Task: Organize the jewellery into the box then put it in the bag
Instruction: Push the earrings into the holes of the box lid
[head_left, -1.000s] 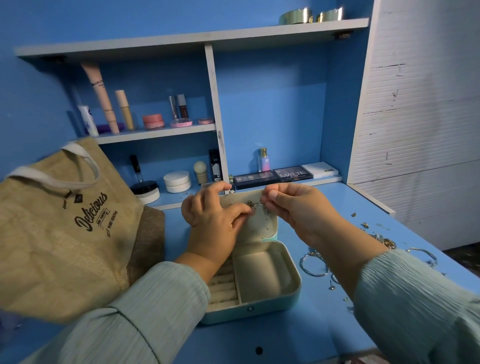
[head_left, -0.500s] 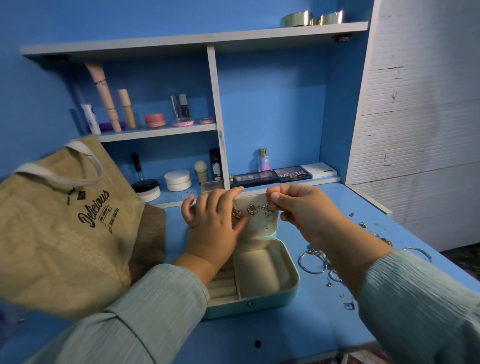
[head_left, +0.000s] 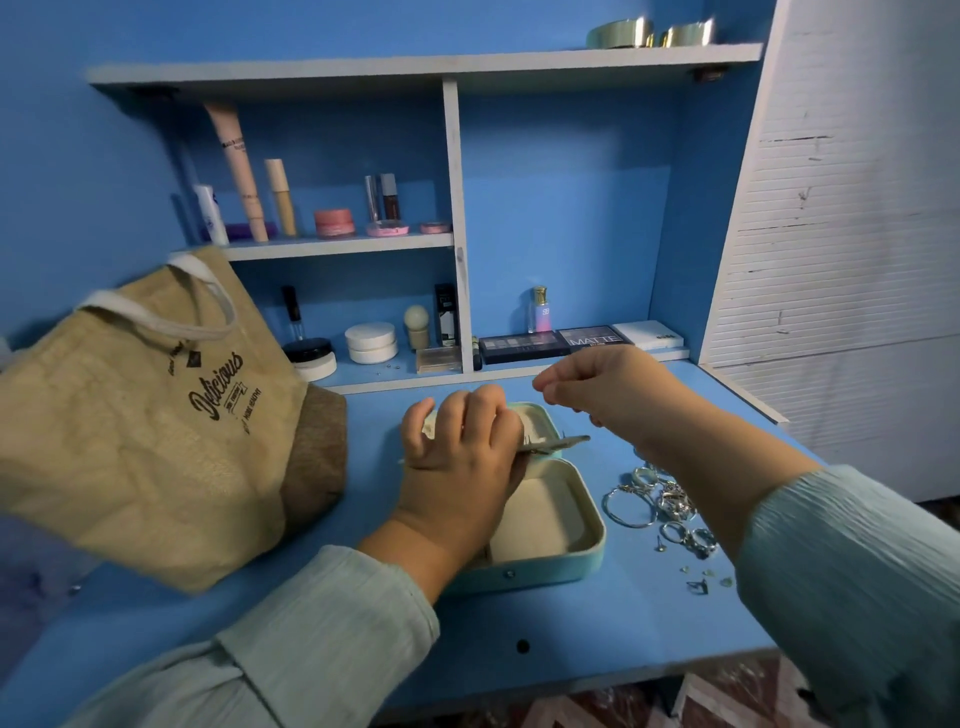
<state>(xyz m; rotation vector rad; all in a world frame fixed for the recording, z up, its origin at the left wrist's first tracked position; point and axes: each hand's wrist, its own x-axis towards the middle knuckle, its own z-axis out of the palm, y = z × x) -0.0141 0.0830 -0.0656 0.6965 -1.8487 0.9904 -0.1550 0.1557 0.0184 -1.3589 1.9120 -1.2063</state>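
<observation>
A single head-worn wide-angle camera looked forward and down from close above the blue counter (head_left: 597, 623), facing the shelf (head_left: 332, 244) on the wall behind; both sleeved forearms entered from the lower edge of its view.

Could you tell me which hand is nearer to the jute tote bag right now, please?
Left. The left hand rests on the open jewellery box just right of the bag; the right hand is raised farther right, beyond the box.

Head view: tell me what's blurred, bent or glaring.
Head view: the right hand is motion-smeared at the fingertips; the left hand is sharper. The wide lens bows the shelf and stretches the bag at the edge. Light is soft and even; only the rings glint.
</observation>
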